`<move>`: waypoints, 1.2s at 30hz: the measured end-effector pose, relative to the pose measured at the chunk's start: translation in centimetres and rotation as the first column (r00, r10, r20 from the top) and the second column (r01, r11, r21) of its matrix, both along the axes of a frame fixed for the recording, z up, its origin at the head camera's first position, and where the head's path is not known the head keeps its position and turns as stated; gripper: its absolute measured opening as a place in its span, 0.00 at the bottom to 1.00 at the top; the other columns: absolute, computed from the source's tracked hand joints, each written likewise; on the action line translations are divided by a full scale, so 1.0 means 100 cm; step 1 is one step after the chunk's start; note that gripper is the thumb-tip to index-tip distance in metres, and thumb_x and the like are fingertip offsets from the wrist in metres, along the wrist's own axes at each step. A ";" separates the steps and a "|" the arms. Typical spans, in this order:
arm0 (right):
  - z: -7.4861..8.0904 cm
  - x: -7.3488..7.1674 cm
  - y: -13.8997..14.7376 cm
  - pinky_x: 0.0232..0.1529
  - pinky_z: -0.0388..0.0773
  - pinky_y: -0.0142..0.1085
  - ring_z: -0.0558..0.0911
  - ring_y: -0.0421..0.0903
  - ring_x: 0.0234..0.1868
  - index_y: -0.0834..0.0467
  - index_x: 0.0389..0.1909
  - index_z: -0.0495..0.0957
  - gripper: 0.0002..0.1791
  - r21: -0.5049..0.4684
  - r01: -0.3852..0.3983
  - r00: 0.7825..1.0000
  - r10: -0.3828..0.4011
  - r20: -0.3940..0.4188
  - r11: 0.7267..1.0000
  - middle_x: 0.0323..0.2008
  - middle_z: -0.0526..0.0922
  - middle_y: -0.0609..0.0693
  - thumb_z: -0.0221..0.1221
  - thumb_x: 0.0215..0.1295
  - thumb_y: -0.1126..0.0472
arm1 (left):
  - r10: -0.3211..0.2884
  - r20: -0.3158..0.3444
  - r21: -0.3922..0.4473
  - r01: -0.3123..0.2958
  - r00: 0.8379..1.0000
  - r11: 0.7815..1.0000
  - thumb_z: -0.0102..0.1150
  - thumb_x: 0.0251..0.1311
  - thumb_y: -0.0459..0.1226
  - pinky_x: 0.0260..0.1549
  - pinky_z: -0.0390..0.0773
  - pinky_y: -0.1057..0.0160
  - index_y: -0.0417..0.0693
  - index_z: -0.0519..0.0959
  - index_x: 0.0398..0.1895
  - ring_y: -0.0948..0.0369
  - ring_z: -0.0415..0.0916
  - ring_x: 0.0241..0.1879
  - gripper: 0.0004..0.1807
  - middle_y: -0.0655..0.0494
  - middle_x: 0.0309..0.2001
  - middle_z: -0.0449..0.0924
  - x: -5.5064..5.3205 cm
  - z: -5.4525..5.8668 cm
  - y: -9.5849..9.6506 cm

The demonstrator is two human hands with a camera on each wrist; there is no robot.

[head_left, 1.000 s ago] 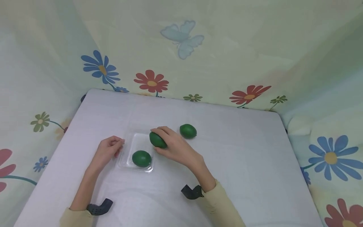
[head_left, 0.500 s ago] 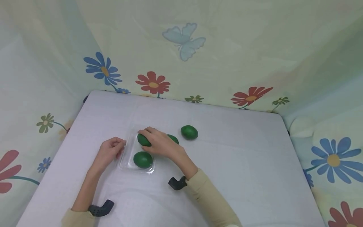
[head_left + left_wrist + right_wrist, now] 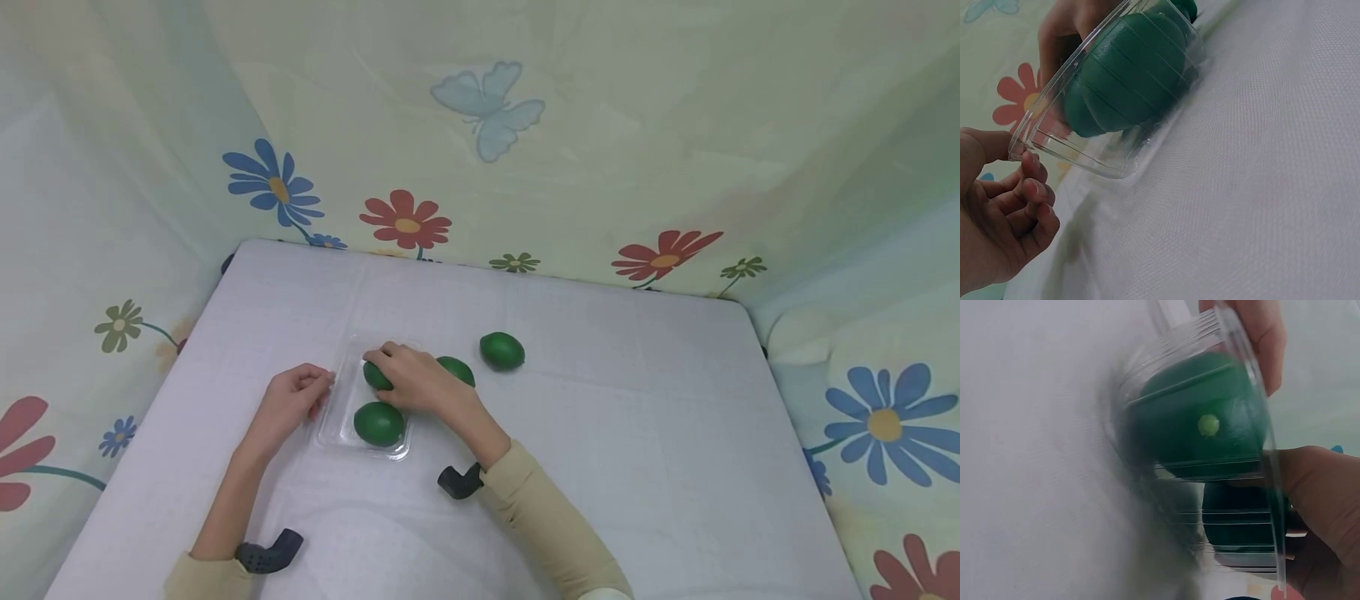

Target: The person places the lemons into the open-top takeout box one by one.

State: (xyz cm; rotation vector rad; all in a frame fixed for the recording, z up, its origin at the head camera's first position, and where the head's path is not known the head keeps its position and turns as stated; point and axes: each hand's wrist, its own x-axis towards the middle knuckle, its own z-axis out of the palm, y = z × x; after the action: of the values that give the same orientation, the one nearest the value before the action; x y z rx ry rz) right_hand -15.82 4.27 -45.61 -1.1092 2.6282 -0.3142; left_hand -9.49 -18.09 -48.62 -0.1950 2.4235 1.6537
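Observation:
A clear plastic container point(image 3: 327, 440) stands on the white-covered table, left of the middle. My left hand point(image 3: 295, 397) pinches its left rim between thumb and fingertips, plain in the left wrist view. A green lime point(image 3: 379, 424) lies in the container's near part; through the wall, the right wrist view shows its pale stem spot. My right hand point(image 3: 417, 379) reaches over the container's right side, gripping a second lime point(image 3: 376, 377) inside the far part. The hand hides some of that lime. In the right wrist view, my thumb point(image 3: 1316, 481) comes over the rim beside it.
Two more limes lie on the table to the container's right, one lime point(image 3: 459, 370) partly behind my right hand and another lime point(image 3: 502, 352) farther right. A flower-patterned curtain point(image 3: 570, 167) surrounds the table's back and sides. Dark wrist devices point(image 3: 270, 552) sit on both wrists.
My right hand has moved left and carried its lime from the container's right edge into the far part. A lime behind that hand has come into sight. My left hand stays at the rim.

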 end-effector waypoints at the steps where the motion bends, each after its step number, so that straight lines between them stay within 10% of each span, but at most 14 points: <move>1: -0.002 0.000 -0.001 0.59 0.81 0.38 0.80 0.48 0.62 0.53 0.74 0.68 0.34 0.010 0.000 1.000 0.000 -0.004 1.000 0.67 0.75 0.55 0.66 0.71 0.52 | 0.000 0.001 -0.003 0.000 1.000 1.000 0.56 0.76 0.43 0.25 0.74 0.66 0.32 0.77 0.47 0.64 0.70 0.22 0.18 0.55 0.23 0.75 0.000 0.000 0.000; 22: 0.005 0.007 0.011 0.62 0.79 0.39 0.78 0.48 0.66 0.52 0.73 0.69 0.33 -0.030 0.013 0.999 -0.014 -0.051 0.999 0.67 0.75 0.54 0.66 0.70 0.49 | 0.003 0.011 0.021 -0.003 1.000 1.000 0.56 0.76 0.45 0.25 0.74 0.66 0.32 0.77 0.49 0.63 0.71 0.23 0.20 0.57 0.23 0.75 0.002 -0.003 0.000; 36: 0.021 0.046 0.064 0.57 0.81 0.34 0.81 0.47 0.59 0.57 0.60 0.80 0.23 -0.318 -0.003 0.963 -0.083 -0.256 0.948 0.58 0.81 0.53 0.71 0.65 0.58 | -0.005 0.010 0.004 0.005 1.000 1.000 0.56 0.76 0.46 0.27 0.75 0.66 0.32 0.77 0.49 0.63 0.71 0.24 0.22 0.57 0.24 0.76 0.003 -0.001 -0.001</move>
State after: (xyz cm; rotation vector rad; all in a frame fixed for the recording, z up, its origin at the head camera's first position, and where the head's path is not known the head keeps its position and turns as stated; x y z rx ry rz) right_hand -11.18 10.64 -43.49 -1.2755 2.9133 -0.6586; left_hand -9.22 -18.16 -48.73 -0.1957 2.4115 1.6508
